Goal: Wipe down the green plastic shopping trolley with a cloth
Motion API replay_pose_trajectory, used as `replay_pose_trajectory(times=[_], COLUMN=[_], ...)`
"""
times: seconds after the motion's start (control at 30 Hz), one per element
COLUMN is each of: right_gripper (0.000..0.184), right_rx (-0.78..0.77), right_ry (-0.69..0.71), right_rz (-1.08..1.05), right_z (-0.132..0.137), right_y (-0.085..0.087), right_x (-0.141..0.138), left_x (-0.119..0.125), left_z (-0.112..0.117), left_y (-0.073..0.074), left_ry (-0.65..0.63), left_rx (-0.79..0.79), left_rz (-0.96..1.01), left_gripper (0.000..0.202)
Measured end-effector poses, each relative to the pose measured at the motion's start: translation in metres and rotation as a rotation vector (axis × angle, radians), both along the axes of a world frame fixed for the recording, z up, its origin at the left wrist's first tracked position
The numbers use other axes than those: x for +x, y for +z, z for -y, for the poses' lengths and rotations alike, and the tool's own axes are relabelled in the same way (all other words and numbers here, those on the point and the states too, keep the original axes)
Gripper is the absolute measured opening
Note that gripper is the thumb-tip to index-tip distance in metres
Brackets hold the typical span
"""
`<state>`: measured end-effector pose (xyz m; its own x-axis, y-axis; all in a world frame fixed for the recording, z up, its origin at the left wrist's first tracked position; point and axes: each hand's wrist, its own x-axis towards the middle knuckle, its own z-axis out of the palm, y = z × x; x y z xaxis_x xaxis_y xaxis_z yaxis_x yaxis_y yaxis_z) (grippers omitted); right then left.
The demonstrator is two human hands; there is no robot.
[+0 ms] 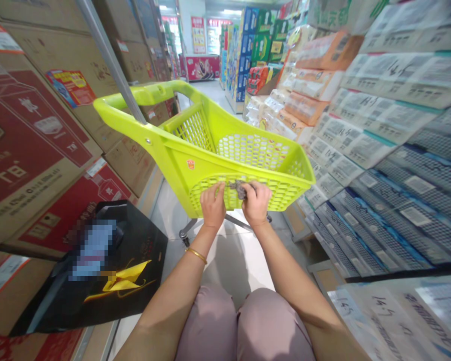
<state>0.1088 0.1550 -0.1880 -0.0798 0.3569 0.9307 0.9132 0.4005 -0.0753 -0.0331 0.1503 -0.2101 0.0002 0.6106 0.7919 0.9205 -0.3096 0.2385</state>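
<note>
A lime-green plastic shopping cart [173, 150] stands before me, its latticed side turned toward me. My right hand [257, 200] is closed on a crumpled grey rag [239, 188] and presses it against the lattice. Just left of the rag, my left hand [213, 206] rests with curled fingers at the same side of the cart, gripping the lattice; its fingertips are partly hidden. A small red sticker [191, 164] shows on the cart's side panel. The cart's wheel [185, 240] stands on the pale tiled floor.
Stacked cartons [18, 135] line the left, with a black bag [135, 250] in front of them. Wrapped packs [391, 130] with handwritten prices are piled on the right. A grey metal pole [108, 55] rises over the cart handle. The aisle [206, 95] continues behind the cart.
</note>
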Motion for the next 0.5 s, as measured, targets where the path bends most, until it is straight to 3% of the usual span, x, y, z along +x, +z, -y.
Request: replay_pose_trajectory(times=[0.1, 0.2, 0.33, 0.5], right_gripper=[0.030, 0.031, 0.031, 0.026], right_rx=[0.021, 0.022, 0.022, 0.022], right_ry=[0.020, 0.015, 0.012, -0.012], right_rz=[-0.129, -0.198, -0.230, -0.234], right_z=[0.000, 0.000, 0.000, 0.000], right_y=[0.008, 0.011, 0.013, 0.012], right_x=[0.006, 0.011, 0.015, 0.017], left_x=[0.006, 0.017, 0.038, 0.057], left_z=[0.002, 0.001, -0.005, -0.010], left_y=[0.003, 0.010, 0.020, 0.024], left_ry=[0.008, -0.065, -0.170, -0.146], left_rx=[0.079, 0.157, 0.097, 0.073], left_rz=[-0.046, -0.135, -0.205, -0.251], left_gripper=[0.037, 0.034, 0.032, 0.025])
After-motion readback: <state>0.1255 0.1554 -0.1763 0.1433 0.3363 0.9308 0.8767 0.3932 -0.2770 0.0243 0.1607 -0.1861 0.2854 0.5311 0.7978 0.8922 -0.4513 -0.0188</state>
